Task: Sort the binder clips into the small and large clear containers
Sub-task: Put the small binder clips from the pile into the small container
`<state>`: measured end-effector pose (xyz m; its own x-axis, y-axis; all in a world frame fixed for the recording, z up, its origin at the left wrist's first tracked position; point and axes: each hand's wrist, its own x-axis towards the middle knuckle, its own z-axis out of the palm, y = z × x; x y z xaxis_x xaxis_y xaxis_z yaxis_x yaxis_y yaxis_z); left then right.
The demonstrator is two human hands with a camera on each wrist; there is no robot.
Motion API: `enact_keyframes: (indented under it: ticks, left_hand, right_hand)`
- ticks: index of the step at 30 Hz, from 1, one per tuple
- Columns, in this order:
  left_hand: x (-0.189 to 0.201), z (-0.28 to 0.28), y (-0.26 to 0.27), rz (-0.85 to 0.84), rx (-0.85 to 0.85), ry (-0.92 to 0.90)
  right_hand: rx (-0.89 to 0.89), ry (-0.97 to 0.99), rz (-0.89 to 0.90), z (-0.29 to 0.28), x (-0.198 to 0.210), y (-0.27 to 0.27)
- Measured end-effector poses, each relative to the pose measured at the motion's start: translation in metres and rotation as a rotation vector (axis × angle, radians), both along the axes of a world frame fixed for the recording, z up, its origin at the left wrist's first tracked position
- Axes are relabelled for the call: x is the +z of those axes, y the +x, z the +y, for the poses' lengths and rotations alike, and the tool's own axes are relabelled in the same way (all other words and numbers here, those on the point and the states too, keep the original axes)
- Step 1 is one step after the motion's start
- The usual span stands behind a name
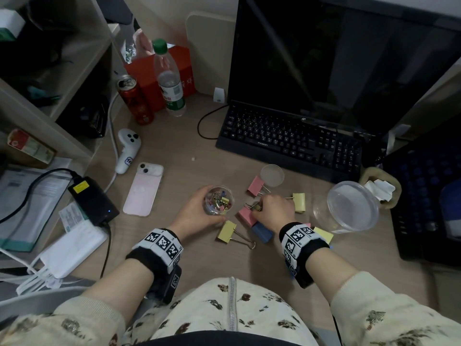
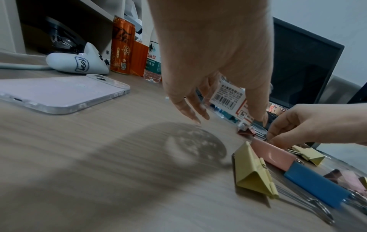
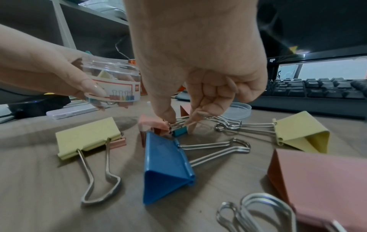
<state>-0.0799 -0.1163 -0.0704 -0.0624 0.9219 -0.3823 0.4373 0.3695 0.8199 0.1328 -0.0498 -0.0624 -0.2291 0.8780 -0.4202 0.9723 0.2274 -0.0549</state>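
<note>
Head view: a person sits at a wooden desk (image 1: 174, 151) with both hands among scattered binder clips.
Left hand (image 1: 197, 208): fingers curled round the small clear container (image 1: 219, 200), holding it just above the desk, left of the clip pile; its shadow shows on the wood in the left wrist view.
Small clear container contents: many small coloured binder clips; a printed label wraps its side.
Right hand (image 1: 273, 209): thumb and forefinger narrowed to a pinch on the wire handles of a small teal clip (image 3: 179, 131), low over the desk in the middle of the pile.
Large clips: a blue clip (image 1: 262, 232) lies nearest the right wrist, a yellow clip (image 1: 227, 232) near the left hand, a pink clip (image 1: 247, 216) between the hands, another pink clip (image 1: 255, 186) farther off, and a yellow one (image 1: 299, 202) to the right.
Large clear container (image 1: 349, 208): on the desk right of the pile, tilted, apart from both hands.
Round clear lid (image 1: 272, 175): flat on the desk, far side of the pile, just before the keyboard (image 1: 287, 141).
Left of the hands: a pink phone (image 1: 143, 189), a white controller (image 1: 128, 148), a red can (image 1: 136, 99) and a water bottle (image 1: 169, 78).
</note>
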Motion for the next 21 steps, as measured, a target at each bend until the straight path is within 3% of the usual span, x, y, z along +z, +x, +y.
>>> enact_keyframes:
  ticks: [11,17,21]
  left_hand:
    - [-0.004,0.001,0.0,-0.003,0.003,0.006]
    - [-0.006,0.0,-0.002,-0.023,0.002,0.012]
    - [-0.003,0.0,-0.001,-0.005,0.0,0.02]
  right_hand:
    - [0.161,-0.01,0.087,-0.002,0.007,0.01]
    - [0.054,-0.012,0.182,-0.006,0.01,0.014]
    - [0.073,-0.023,0.111,-0.003,0.005,0.019]
